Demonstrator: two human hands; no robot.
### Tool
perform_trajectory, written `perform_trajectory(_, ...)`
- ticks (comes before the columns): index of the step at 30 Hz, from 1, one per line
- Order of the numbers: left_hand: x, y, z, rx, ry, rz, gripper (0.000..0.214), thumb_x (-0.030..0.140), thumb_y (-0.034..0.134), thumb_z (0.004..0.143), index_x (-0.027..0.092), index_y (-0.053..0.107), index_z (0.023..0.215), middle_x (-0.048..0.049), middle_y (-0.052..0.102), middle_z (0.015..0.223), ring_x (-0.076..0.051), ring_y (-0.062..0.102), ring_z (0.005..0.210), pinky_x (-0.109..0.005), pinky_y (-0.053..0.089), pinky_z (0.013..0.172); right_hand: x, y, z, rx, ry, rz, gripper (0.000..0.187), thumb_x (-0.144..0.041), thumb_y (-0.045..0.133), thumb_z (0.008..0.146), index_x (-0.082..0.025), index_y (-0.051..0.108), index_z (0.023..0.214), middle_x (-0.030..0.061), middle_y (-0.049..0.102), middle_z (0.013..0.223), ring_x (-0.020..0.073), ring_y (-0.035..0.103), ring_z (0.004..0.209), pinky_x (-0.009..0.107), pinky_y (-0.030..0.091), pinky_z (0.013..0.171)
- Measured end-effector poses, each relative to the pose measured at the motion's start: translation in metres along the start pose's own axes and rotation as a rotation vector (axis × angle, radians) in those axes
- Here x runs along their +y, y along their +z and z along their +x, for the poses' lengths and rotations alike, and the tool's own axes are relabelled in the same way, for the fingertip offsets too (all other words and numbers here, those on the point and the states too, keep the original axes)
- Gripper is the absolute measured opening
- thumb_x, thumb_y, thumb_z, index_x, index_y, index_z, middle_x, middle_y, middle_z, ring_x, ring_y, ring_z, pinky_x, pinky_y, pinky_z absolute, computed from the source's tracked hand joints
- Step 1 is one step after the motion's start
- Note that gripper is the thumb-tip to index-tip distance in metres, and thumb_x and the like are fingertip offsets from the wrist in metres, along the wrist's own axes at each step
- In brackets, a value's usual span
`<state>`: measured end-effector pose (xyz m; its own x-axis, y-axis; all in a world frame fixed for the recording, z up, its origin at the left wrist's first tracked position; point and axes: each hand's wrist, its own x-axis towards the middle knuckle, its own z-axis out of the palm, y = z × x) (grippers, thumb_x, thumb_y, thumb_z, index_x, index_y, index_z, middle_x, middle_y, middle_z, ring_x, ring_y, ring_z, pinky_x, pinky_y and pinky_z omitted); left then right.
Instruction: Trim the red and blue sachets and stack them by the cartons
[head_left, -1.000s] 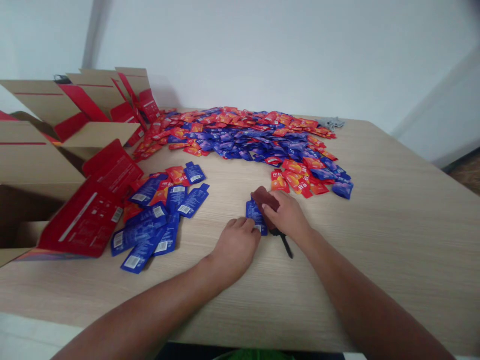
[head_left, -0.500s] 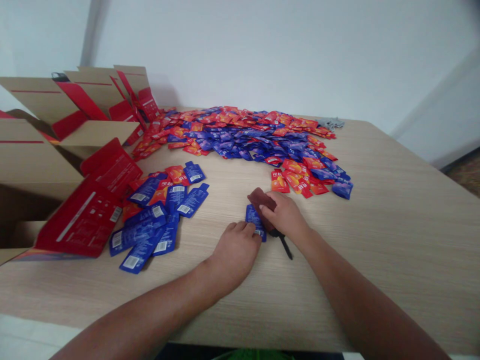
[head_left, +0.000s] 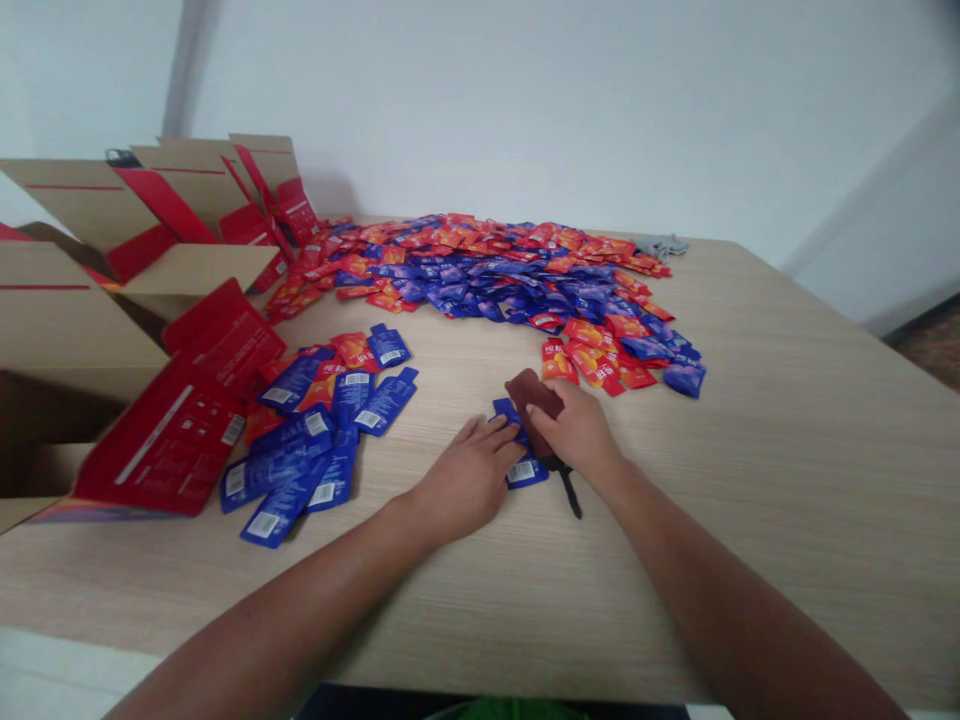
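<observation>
1. Head view, centre: my left hand (head_left: 471, 478) lies palm down with fingers loosely stretched, gripping nothing. Its fingertips rest over a blue pouch (head_left: 529, 472), which lies on the worktop (head_left: 750, 450) between my two hands, barcode end nearest me.
2. My right hand (head_left: 581, 425) is closed around a brown object (head_left: 536, 395), thumb on top. A thin black piece (head_left: 573, 497) sticks out from its near end. The object hides part of the pouch; whether they touch, I cannot tell.
3. What could go wrong here, I judge: the pouch could skid or twist because my fingers only lie on it. If the brown object came down off line, it could catch my left fingertips, which sit just beside it.
4. To my left, blue and orange-red pouches (head_left: 296, 455) overlap loosely; a brushing forearm could scatter them.
5. Beyond them, at far left, stand open cardboard boxes (head_left: 161, 430), red outside.
6. Along the back spreads a large mixed heap (head_left: 480, 280) of pouches; a knock could make it slide forward.
</observation>
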<state>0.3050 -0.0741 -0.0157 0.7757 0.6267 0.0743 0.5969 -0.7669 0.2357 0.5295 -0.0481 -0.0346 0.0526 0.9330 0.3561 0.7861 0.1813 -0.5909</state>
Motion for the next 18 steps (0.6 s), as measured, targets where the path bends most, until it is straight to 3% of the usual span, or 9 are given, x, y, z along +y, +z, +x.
perform_trajectory(3, 0.001, -0.005, -0.001, 0.015, -0.04, 0.027, 0.042, 0.019, 0.056, 0.101, 0.021, 0.063, 0.142, -0.0108, 0.061, 0.156, -0.032, 0.041, 0.157, -0.06, 0.027, 0.131, -0.009, -0.011, -0.004, 0.06, 0.022, 0.093, 0.022, -0.034, 0.069, 0.091, -0.022, 0.071, 0.109, 0.0053, 0.078, 0.098, 0.0245, 0.07, 0.085, 0.036, 0.052, 0.079)
perform_trajectory(6, 0.005, -0.011, 0.002, 0.049, -0.125, 0.099, 0.031, 0.028, 0.056, 0.105, 0.019, 0.068, 0.133, -0.0133, 0.07, 0.139, -0.034, 0.051, 0.148, -0.063, 0.028, 0.129, -0.021, -0.02, -0.01, 0.059, 0.019, 0.134, 0.021, -0.034, 0.069, 0.091, -0.023, 0.07, 0.108, 0.0053, 0.078, 0.098, 0.0244, 0.07, 0.085, 0.035, 0.051, 0.078)
perform_trajectory(11, 0.011, -0.015, 0.006, 0.0, -0.26, 0.193, 0.031, 0.044, 0.064, 0.103, 0.015, 0.076, 0.109, -0.0155, 0.071, 0.114, -0.034, 0.065, 0.112, -0.053, 0.05, 0.103, -0.033, -0.015, -0.023, -0.114, -0.024, 0.032, 0.014, -0.029, 0.069, 0.089, -0.025, 0.069, 0.102, 0.0039, 0.076, 0.096, 0.0221, 0.066, 0.081, 0.033, 0.045, 0.073)
perform_trajectory(14, 0.011, -0.013, 0.005, 0.005, -0.266, 0.182, 0.029, 0.042, 0.064, 0.104, 0.017, 0.077, 0.107, -0.0151, 0.07, 0.116, -0.034, 0.062, 0.113, -0.05, 0.051, 0.098, -0.033, -0.007, -0.026, -0.188, -0.041, -0.046, 0.014, -0.027, 0.069, 0.089, -0.024, 0.068, 0.103, 0.0047, 0.075, 0.099, 0.0224, 0.066, 0.084, 0.033, 0.043, 0.074)
perform_trajectory(18, 0.011, -0.009, 0.002, 0.025, -0.251, 0.137, 0.028, 0.038, 0.062, 0.104, 0.018, 0.075, 0.119, -0.014, 0.067, 0.127, -0.033, 0.058, 0.121, -0.049, 0.05, 0.103, -0.026, -0.003, -0.022, -0.203, -0.028, -0.11, 0.013, -0.029, 0.069, 0.092, -0.024, 0.066, 0.103, 0.0044, 0.074, 0.098, 0.0226, 0.065, 0.086, 0.033, 0.041, 0.074)
